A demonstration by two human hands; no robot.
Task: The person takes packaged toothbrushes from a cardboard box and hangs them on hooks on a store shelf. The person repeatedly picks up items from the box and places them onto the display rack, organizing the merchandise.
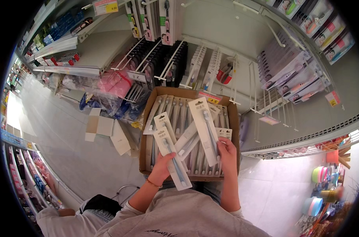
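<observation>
Two overlapping packs are pinched in my left hand; the front one is a blister-carded toothbrush with a blue handle. My right hand grips the lower right edge of another carded toothbrush, held tilted. Beneath both hands is an open cardboard box filled with rows of similar toothbrush packs. One loose toothbrush pack lies slantwise across the rows, partly hidden behind the pack in my right hand. My fingers cover parts of the packs they hold.
Metal display hooks holding toothbrushes stand just beyond the box. More packaged toothbrushes hang at right. Small white cartons lie on the floor left of the box, near plastic-wrapped goods. Another person is close by at lower left.
</observation>
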